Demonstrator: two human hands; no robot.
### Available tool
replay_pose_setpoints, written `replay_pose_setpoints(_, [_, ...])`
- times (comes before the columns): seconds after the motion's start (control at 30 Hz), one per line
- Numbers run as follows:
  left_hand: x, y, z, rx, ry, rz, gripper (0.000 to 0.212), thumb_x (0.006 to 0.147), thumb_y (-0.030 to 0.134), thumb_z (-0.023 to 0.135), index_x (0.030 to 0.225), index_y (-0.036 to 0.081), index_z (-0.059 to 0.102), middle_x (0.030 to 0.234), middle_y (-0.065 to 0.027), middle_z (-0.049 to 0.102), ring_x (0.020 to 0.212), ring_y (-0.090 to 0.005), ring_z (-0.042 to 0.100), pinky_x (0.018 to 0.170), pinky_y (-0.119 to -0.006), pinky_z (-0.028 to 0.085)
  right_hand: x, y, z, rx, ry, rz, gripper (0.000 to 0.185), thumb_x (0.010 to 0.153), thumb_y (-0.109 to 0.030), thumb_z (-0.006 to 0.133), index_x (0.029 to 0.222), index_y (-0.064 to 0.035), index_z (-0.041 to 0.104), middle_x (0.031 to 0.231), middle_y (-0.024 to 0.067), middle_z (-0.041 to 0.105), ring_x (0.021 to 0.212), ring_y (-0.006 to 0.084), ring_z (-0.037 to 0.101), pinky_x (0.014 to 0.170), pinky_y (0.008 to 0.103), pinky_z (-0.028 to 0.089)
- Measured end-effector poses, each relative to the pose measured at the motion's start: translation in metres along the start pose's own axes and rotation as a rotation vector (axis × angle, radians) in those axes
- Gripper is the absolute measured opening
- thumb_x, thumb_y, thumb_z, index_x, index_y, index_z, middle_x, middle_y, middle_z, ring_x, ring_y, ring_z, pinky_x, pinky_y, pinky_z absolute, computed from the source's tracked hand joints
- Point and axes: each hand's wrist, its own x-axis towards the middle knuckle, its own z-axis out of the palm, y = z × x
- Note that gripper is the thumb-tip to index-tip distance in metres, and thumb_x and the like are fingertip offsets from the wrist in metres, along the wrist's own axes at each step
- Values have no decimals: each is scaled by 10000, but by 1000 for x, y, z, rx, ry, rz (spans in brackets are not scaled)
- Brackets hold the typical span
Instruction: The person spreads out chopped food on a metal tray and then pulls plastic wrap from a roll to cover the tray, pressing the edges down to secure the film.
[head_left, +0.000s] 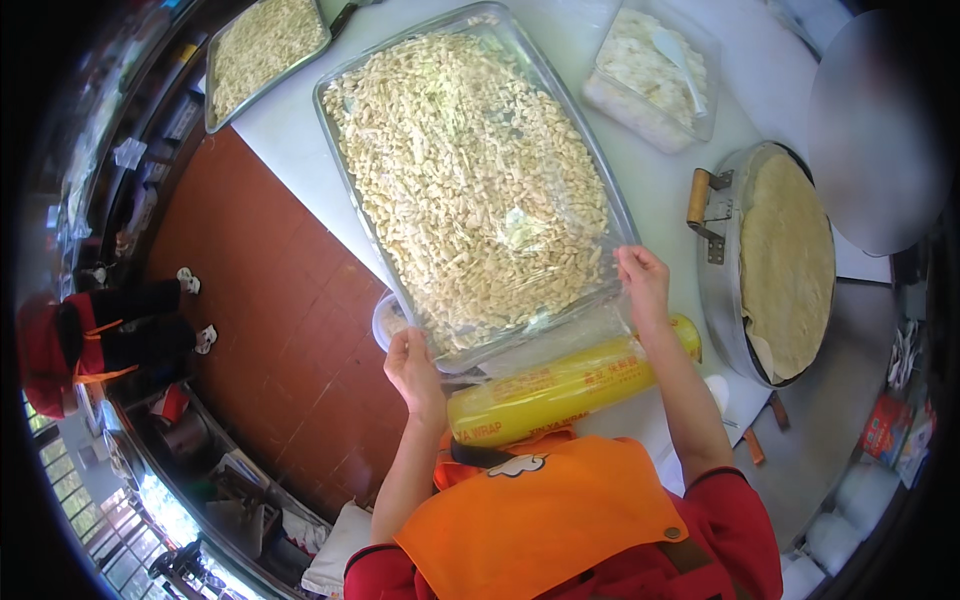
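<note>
A large metal tray (353, 196) holds a layer of pale, small dough-like pieces (465, 202). Clear plastic wrap (551, 289) lies over the tray and runs down to a yellow roll of cling film (555, 386), which bears red printing. My left hand (415, 373) pinches the film at the tray's near left corner. At the near right corner, my right hand (643, 285) grips the other side of the film between thumb and fingers. The roll lies between my forearms, close to my orange apron (540, 517).
A second filled tray (324, 45) stands at the far left, with a dark-handled tool (343, 20) beside it. A clear tub (637, 120) with a white spoon (679, 64) is at the back right. Nearby stands a round pan (720, 300) holding flat dough. Another person (112, 337) is at left.
</note>
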Motion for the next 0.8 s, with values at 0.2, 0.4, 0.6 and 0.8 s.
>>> replay_pose_setpoints(0.2, [16,-15,-9,-68,68,-55,192,969,86,554,782,49,573,589,66,412,485,-28,330,439,-215,232,5,5,-7,-51,10,19,147,919,-132,658,856,-2,684,677,-32,558,561,31,430,503,186,320])
replay_pose_setpoints(0.4, [13,-1,-8,37,27,-113,219,955,51,527,737,53,547,578,62,412,481,-39,340,434,-226,244,8,14,-10,-169,26,3,134,905,-135,677,847,-16,689,689,-21,581,558,33,441,506,188,338])
replay_pose_setpoints(0.6, [10,7,-8,347,20,-83,250,943,66,516,697,32,543,584,40,434,519,-46,376,460,-244,284,9,23,-4,-298,-37,-51,144,897,-146,684,873,-4,689,683,-14,587,591,50,488,543,207,389])
replay_pose_setpoints(0.8, [13,-9,-17,352,-6,-24,266,966,107,506,720,22,562,621,25,481,538,-53,401,468,-252,310,6,22,0,-401,-94,-106,122,887,-114,680,892,8,685,688,-13,601,621,56,517,580,218,422])
